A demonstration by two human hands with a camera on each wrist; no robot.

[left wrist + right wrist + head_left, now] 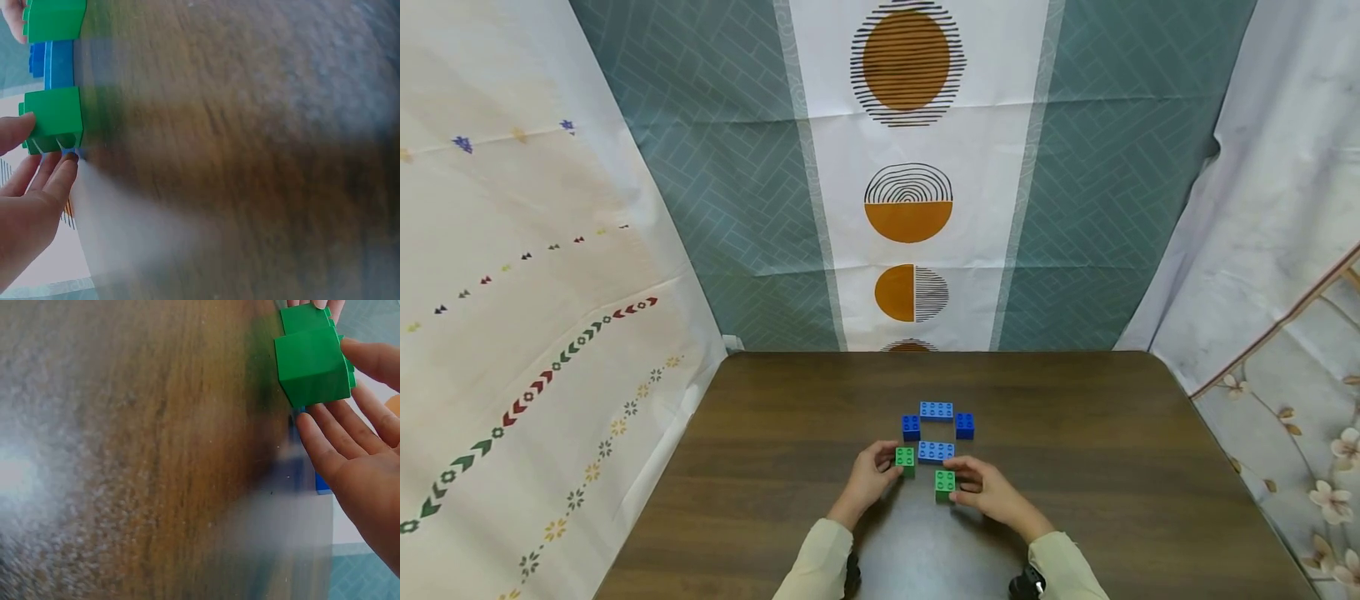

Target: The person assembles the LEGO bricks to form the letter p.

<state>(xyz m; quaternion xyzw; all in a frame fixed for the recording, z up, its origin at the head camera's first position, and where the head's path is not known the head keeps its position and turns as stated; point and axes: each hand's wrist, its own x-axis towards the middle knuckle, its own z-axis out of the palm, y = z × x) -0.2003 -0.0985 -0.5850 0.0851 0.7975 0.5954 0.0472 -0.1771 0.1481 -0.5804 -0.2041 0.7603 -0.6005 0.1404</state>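
Note:
In the head view, my left hand [867, 483] holds a green brick [905, 462] between thumb and fingers, just left of the nearer light blue brick [936, 452]. The left wrist view shows the thumb of my left hand [31, 212] on one side of this brick [55, 115] and fingertips at the opposite side. My right hand [996, 497] pinches a second green brick [945, 486], closer to me and to the right. In the right wrist view, that brick [315, 369] sits between the thumb and fingers of my right hand [369, 437].
Beyond the hands, a dark blue brick [911, 428] stands at left, another [965, 426] at right, and a light blue brick [937, 410] at the back between them. All are on the brown table [760, 483]. Patterned cloths [737, 167] hang behind and beside the table.

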